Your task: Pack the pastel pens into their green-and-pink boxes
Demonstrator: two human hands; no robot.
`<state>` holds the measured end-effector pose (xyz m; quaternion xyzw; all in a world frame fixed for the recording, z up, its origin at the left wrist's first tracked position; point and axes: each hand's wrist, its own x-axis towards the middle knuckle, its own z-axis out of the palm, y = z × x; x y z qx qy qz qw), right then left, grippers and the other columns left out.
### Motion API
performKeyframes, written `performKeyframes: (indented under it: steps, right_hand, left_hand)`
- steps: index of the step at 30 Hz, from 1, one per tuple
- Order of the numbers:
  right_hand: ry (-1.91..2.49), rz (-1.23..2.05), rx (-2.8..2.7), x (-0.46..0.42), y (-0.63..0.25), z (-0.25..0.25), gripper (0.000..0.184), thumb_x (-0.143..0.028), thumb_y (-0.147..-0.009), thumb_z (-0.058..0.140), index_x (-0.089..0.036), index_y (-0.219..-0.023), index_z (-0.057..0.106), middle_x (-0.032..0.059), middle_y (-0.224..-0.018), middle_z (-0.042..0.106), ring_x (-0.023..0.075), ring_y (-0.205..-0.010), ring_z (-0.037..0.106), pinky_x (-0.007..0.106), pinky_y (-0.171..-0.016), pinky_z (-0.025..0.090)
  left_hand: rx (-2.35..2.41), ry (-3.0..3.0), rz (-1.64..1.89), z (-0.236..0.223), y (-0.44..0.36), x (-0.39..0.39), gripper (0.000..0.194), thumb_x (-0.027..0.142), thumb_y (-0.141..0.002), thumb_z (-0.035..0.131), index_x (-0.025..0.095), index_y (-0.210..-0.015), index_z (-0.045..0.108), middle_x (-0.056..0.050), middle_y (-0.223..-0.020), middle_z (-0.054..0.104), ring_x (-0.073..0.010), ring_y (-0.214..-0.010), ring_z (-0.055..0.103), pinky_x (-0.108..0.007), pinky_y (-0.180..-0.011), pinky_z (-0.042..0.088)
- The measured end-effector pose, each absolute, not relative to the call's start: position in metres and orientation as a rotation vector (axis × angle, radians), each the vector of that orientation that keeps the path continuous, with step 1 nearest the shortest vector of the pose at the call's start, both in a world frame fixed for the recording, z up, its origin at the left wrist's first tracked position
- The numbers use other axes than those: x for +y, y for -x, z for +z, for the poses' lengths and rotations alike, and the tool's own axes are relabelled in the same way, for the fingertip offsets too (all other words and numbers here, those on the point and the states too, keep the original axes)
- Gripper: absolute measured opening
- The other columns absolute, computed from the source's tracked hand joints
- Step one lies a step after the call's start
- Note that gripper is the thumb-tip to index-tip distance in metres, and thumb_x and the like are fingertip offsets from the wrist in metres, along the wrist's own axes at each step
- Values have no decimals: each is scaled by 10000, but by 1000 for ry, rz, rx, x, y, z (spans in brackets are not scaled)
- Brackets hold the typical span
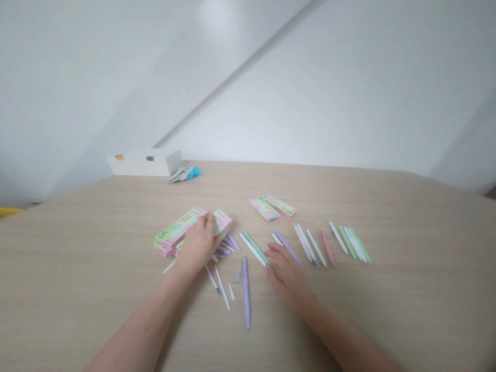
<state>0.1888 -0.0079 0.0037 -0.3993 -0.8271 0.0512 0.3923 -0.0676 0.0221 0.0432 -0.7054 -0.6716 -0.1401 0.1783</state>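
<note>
My left hand (199, 240) is closed over a pink-and-green pen box (223, 221), which it partly hides. Beside it lies a longer-looking pink-and-green box (176, 230) with a "5" on its end. Below and right of these boxes is a loose heap of purple pens (232, 242) and thin white pieces (222, 289). My right hand (289, 276) rests low over the table, fingers apart, its tips by the lower ends of a green pen (256, 247) and a white pen (251, 250). Just beyond its fingers is another purple pen (288, 248).
One purple pen (246, 294) lies nearest me. Rightward lie white pens (305, 244), a pink pen (327, 248) and green pens (347, 242). Two flat boxes (264, 208) lie farther back. A white box (143, 163) and a grey-blue crumpled item (186, 173) stand at the back left.
</note>
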Motion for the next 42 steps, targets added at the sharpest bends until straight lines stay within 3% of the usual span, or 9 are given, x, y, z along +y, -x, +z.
performKeyframes:
  steps: [10,15,21,30,35,42]
  right_hand:
    - [999,177,-2100,-7,-189,4,288,-121,-831,467,-187,-1078,601,112,-1188,575,211,-1157,523,425,-1005,440]
    - [1003,182,-2106,-8,-189,6,272,-118,-832,470,-185,-1057,608,114,-1174,577,213,-1138,532,422,-994,449]
    - [1004,178,-2125,-8,-189,6,253,-118,-837,473,-173,-1042,612,116,-1155,582,219,-1120,538,422,-987,457]
    - [1003,187,-2136,-7,-190,6,251,-118,-840,470,-173,-1043,607,117,-1151,579,218,-1115,539,420,-985,457]
    - [998,197,-2133,-6,-190,6,243,-119,-835,467,-172,-1027,605,123,-1133,584,224,-1093,548,431,-965,466]
    - [1001,196,-2150,-3,-191,2,236,-127,-844,462,-154,-1033,601,137,-1136,569,232,-1108,529,431,-981,451]
  left_hand:
    - [-1972,1980,-200,33,68,23,470,383,-911,406,88,-1276,410,-202,-1130,544,-309,-1022,569,-415,-839,429]
    - [-1983,1987,-159,32,69,23,635,510,-805,554,107,-1279,425,-214,-1215,516,-335,-1073,533,-440,-882,395]
    - [-2001,1970,-111,35,71,21,583,393,-813,582,124,-1300,409,-187,-1168,549,-314,-1084,533,-406,-863,409]
    - [-2039,2007,-115,40,70,18,550,375,-820,596,136,-1284,424,-184,-1249,537,-305,-1138,521,-404,-916,389]
    - [-2052,1988,-89,42,69,17,585,376,-804,622,104,-1285,430,-193,-1185,568,-314,-1092,545,-403,-885,409]
    - [-1899,2003,-277,38,66,21,532,318,-800,626,96,-1255,466,-220,-1256,509,-350,-1142,502,-474,-925,393]
